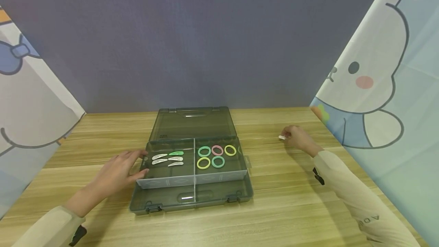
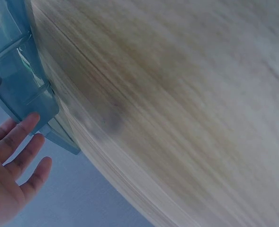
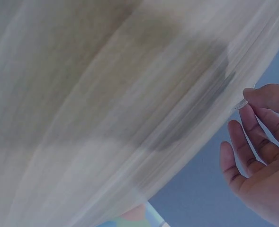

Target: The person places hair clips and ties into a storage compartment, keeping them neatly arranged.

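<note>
At the right of the table, my right hand (image 1: 297, 138) pinches a small white hair clip (image 1: 282, 137) between thumb and forefinger; in the right wrist view the clip (image 3: 241, 103) shows thin at the fingertips, other fingers loosely bent. My left hand (image 1: 118, 170) lies at the left wall of a dark see-through plastic box (image 1: 164, 183), fingers spread and relaxed, fingertips right at its edge. Inside the left compartment lie several white hair clips (image 1: 159, 161) and one green hair clip (image 1: 176, 153). Hair ties in green, pink and yellow (image 1: 204, 163) lie in the right compartment.
The box's lid (image 1: 193, 123) lies folded back behind it. A white divider (image 1: 194, 159) splits the box, and latches (image 1: 153, 208) line its front edge. Around it spreads the wooden table (image 1: 274, 209), with a grey wall (image 1: 199, 41) behind and cartoon-printed cloth (image 1: 384, 98) at the sides.
</note>
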Demonstrator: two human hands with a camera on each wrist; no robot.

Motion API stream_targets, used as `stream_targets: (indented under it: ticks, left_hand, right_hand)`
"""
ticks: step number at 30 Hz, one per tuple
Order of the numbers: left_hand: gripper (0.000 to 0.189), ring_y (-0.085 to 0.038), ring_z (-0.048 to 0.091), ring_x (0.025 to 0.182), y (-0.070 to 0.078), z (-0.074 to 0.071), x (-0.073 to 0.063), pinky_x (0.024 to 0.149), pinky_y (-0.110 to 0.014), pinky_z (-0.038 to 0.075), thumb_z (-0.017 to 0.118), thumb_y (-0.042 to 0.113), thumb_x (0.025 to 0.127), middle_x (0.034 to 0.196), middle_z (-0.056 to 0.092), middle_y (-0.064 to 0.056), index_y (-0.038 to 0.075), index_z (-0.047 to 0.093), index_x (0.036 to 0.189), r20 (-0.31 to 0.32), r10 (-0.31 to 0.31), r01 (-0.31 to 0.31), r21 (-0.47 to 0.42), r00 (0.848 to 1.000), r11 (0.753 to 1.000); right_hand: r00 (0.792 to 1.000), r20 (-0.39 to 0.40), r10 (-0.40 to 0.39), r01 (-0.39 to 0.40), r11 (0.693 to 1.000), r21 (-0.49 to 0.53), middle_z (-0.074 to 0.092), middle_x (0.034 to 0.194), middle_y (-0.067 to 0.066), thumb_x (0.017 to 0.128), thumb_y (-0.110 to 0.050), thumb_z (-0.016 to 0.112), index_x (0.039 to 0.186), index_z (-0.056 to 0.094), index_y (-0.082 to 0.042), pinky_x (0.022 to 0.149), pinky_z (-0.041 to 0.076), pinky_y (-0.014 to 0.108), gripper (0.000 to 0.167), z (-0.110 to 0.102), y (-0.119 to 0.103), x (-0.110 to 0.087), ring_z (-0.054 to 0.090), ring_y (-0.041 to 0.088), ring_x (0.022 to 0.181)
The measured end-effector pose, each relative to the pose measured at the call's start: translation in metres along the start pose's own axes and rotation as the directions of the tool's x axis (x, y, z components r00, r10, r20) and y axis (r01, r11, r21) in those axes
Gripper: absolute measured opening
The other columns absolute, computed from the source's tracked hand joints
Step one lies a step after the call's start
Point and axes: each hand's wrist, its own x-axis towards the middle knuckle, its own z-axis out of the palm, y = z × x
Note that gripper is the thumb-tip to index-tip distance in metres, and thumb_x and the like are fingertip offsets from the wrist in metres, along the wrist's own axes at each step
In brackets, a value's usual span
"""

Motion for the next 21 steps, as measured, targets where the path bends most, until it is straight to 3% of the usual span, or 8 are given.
stream_targets:
  ticks: [13,21]
  left_hand:
    - [0.048,-0.038,0.06,0.097,-0.001,0.001,0.0,0.077,-0.056,0.049,0.071,0.031,0.077,0.106,0.065,-0.015,0.007,0.053,0.115,0.005,-0.001,0.001,-0.003,1.0,1.0]
    - [0.048,-0.039,0.06,0.098,0.0,0.0,0.0,0.077,-0.056,0.048,0.07,0.031,0.077,0.107,0.064,-0.016,0.006,0.053,0.115,0.01,-0.008,0.008,-0.004,1.0,1.0]
  right_hand:
    - [0.994,-0.01,-0.109,0.109,0.994,0.002,0.063,0.086,0.011,0.074,0.006,0.061,0.093,0.065,0.002,0.07,0.05,0.037,0.02,0.003,-0.032,0.001,0.058,0.024,0.079]
    - [0.981,-0.029,-0.192,0.191,0.981,-0.034,0.063,0.086,0.008,0.075,0.0,0.068,0.09,0.066,-0.002,0.071,0.051,0.037,0.015,0.008,-0.055,0.005,0.06,0.025,0.081]
